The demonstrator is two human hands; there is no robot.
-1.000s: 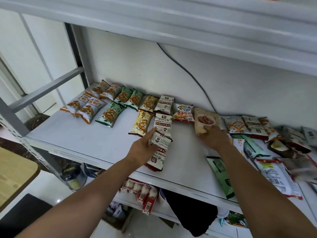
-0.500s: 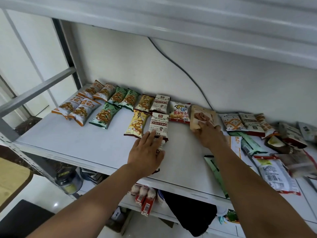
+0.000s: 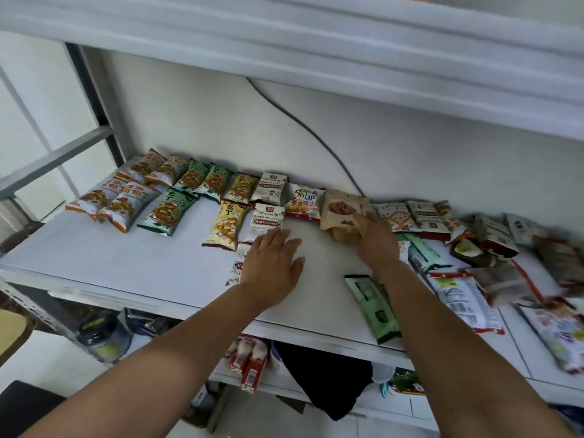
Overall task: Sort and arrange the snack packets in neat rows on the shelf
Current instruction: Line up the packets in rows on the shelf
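While your left hand (image 3: 271, 263) lies palm down with the fingers straight and spread wide, it rests on a white-and-red packet (image 3: 237, 263) on the shelf (image 3: 126, 263), and only the packet's left edge shows. Take the wall as 12 o'clock and the shelf's front edge as 6.

At 12 o'clock from that hand, just beyond the fingertips, lies a matching white packet (image 3: 265, 224), with another (image 3: 270, 188) behind it. At 9 to 10 o'clock lie the yellow packets (image 3: 226, 227), then the green packets (image 3: 202, 181), then the orange packets (image 3: 117, 203), in two rows running along the wall.

Your right hand (image 3: 376, 241) sits at 2 o'clock from the left, its fingers laid over the lower right part of a tan pouch (image 3: 339, 210). You cannot tell whether it pinches the pouch or only presses it. The pouch touches a red-and-white packet (image 3: 303, 202) at its 9 o'clock.

At 3 o'clock from your right hand, loose packets (image 3: 493, 248) lie jumbled and partly blurred. A long green packet (image 3: 373, 308) lies at 6 o'clock from that hand, reaching the front edge.
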